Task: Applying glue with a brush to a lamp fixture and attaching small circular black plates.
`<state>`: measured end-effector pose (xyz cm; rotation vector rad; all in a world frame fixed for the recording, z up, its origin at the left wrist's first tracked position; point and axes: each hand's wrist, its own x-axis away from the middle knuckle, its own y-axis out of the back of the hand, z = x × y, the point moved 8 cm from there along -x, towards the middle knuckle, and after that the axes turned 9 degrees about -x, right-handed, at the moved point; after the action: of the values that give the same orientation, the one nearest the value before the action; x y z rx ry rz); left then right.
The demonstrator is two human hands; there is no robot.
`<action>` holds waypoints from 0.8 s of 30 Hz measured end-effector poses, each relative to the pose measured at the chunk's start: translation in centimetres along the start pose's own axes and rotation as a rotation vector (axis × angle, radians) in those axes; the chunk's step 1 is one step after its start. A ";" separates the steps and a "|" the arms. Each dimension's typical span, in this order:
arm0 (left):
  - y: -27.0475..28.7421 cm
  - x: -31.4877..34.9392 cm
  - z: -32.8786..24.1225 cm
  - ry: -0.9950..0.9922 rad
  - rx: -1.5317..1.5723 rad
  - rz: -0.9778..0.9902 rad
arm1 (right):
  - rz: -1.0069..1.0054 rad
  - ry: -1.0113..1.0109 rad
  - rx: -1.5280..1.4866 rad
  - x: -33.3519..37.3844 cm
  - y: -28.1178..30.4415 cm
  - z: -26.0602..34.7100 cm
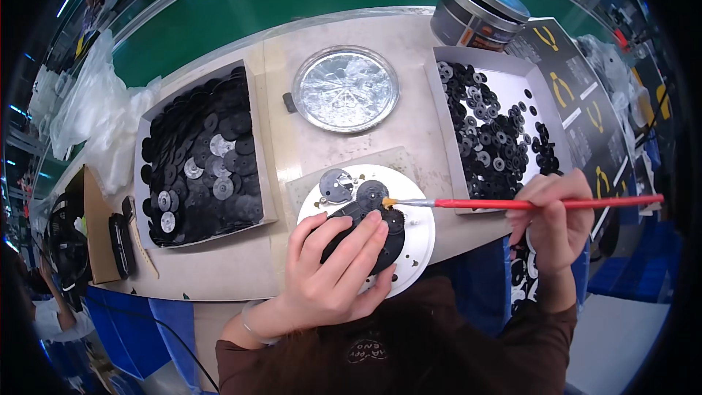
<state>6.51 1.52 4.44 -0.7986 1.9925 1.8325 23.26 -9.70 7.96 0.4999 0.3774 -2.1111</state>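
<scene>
A white round plate (pixel 420 238) lies near the front edge of the table, with black gears (pixel 374 194) and a grey disc (pixel 336 186) on it. Over its left side rests my left hand (pixel 333 267), fingers stretched across a large black gear (pixel 390 252). My right hand (pixel 553 216) pinches the red handle of a paintbrush (pixel 475 203) at the right. The brush lies nearly level, and its tan bristles touch the gears just beyond my left fingertips. What lies under my left palm is hidden.
At the left stands a box (pixel 268 175) of black and silvery discs. A box (pixel 545 95) of small black gears is at the right, with a metal can (pixel 479 11) behind it. A shiny round lid (pixel 345 88) lies beyond the plate. Clear plastic bags (pixel 102 113) hang at far left.
</scene>
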 end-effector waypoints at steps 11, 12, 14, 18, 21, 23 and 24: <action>0.1 0.0 0.1 0.027 0.000 -0.015 | 0.048 0.013 0.136 0.2 0.1 0.8; 0.1 0.0 0.1 0.027 0.000 -0.015 | 0.048 0.013 0.136 0.1 0.0 0.6; 0.2 0.0 0.1 0.035 -0.001 -0.022 | 0.116 0.080 0.132 -0.1 -0.7 0.4; 0.1 0.1 0.1 0.020 0.010 -0.030 | 0.065 0.045 0.071 0.0 0.3 0.8; 0.1 -0.1 0.0 0.013 0.000 -0.032 | 0.008 0.051 0.020 -0.2 0.4 0.5; 0.1 0.0 0.1 0.023 0.004 -0.033 | 0.065 0.077 0.084 -0.2 -0.1 -0.1; 0.2 0.1 0.2 0.025 0.002 -0.033 | 0.067 0.077 0.082 -0.2 0.0 0.1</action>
<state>6.35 1.68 4.51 -0.8530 1.9844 1.8111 23.35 -9.59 8.10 0.6350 0.3140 -2.0528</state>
